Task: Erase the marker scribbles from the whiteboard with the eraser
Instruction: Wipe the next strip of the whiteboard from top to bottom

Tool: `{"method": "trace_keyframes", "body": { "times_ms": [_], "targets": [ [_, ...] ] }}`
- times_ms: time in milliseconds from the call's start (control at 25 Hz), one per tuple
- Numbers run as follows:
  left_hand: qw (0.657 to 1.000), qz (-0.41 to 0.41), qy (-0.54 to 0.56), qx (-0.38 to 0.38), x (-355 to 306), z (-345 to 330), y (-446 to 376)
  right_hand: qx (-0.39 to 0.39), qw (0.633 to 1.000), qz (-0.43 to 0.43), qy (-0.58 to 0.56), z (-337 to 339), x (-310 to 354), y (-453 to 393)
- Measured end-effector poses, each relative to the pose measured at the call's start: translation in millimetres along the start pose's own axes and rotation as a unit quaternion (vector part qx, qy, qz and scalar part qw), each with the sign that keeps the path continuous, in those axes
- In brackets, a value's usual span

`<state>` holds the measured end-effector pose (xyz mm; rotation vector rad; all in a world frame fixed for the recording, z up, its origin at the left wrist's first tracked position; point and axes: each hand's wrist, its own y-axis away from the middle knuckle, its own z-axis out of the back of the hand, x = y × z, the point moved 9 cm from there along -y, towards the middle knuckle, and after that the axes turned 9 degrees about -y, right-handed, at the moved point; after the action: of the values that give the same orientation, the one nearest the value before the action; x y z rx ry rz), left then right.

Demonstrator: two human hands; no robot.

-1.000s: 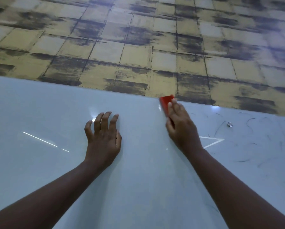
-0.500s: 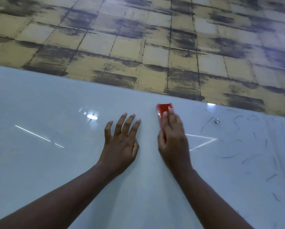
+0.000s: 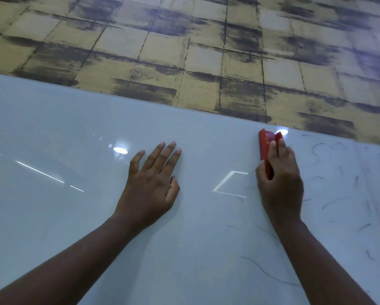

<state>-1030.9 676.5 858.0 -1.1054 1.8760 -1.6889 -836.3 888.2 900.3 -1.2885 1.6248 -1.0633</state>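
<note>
Whiteboard (image 3: 52,128) scribbles (image 3: 339,201) beside eraser (image 3: 265,150); right hand (image 3: 279,183) grips it, left hand (image 3: 150,183) flat, fingers straight; press evenly, overlap strokes.

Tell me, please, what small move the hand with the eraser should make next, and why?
Probably slide the eraser rightward: the right hand holds it near the whiteboard top edge, and most scribbles lie right of it, while the left hand rests flat.
</note>
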Motion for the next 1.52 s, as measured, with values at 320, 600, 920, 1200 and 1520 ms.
{"method": "trace_keyframes", "body": {
  "times_ms": [320, 600, 920, 1200, 1520],
  "targets": [
    [1.0, 0.005, 0.014, 0.009, -2, 1, 5, 0.013, 0.998, 0.012, -0.062, 4, 41, 57],
    [0.998, 0.001, 0.044, 0.037, -1, 2, 20, 0.144, 0.973, 0.157, -0.087, -6, 134, 151],
    [0.997, 0.003, 0.077, 0.02, 3, 14, 44, 0.09, 0.991, 0.099, 0.01, 40, 66, 140],
    [0.995, -0.015, 0.087, 0.057, -3, 19, 74, 0.004, 0.994, -0.11, -0.001, 77, 45, 201],
    [0.993, -0.007, 0.087, 0.082, -9, 23, 110, 0.163, 0.985, 0.007, -0.059, 47, 165, 272]
  ]
}}
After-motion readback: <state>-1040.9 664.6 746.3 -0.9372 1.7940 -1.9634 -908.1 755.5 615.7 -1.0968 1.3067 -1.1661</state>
